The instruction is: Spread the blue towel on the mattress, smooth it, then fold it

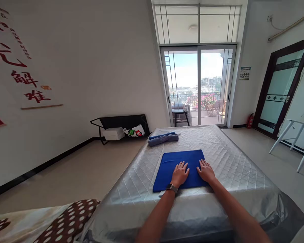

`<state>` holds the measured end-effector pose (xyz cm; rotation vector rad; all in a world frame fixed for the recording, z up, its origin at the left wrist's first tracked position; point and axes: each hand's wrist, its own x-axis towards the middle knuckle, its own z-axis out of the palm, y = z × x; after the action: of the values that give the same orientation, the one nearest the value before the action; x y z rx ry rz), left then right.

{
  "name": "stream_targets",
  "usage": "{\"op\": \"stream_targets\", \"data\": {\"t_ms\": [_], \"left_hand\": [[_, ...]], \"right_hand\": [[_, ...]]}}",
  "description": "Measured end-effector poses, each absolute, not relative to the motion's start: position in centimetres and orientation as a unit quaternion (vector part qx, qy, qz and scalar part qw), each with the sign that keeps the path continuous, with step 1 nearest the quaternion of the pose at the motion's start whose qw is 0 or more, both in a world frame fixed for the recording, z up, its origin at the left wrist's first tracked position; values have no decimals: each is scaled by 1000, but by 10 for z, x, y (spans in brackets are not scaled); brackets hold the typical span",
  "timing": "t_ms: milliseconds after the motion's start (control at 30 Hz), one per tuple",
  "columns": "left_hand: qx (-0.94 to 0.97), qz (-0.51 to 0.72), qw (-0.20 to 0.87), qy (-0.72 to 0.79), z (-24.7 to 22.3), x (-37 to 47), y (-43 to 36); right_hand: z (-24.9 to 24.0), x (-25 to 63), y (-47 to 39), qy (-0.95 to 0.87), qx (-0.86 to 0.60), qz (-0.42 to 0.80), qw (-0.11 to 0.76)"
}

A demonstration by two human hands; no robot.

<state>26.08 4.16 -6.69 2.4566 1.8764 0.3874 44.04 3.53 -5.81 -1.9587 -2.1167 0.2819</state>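
Observation:
A folded blue cloth (167,168) lies flat near the front edge of a plastic-wrapped mattress (233,158). My left hand (180,174) rests palm down on the middle of the cloth, its fingers stretched out; a watch is on that wrist. Over the right part of the same cloth lies my right hand (206,171), also flat with fingers extended. Neither hand grips anything. A pale tag or corner pokes out from under the cloth near my left wrist. Farther back on the mattress sit a rolled grey-blue cloth (163,140) and a blue folded one (162,135) behind it.
A patterned blanket (73,219) is at the lower left. Along the left wall stands a black rack (121,120) with white boxes (113,133) and a bag (134,131). Sliding glass doors (199,87) are ahead. A white table (301,122) stands at right.

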Motion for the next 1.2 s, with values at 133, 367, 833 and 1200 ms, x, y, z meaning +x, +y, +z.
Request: {"op": "stream_targets", "data": {"t_ms": [133,367,833,1200], "left_hand": [[790,128,27,599,-69,259,44],[796,138,48,588,-70,255,44],[791,153,54,590,-82,252,43],[806,123,36,578,-83,251,38]], "right_hand": [[-59,441,35,-723,-674,93,119],[-62,442,35,-728,-668,86,127],[-79,446,36,-736,-660,96,115],[-71,446,27,-732,-658,121,128]]}}
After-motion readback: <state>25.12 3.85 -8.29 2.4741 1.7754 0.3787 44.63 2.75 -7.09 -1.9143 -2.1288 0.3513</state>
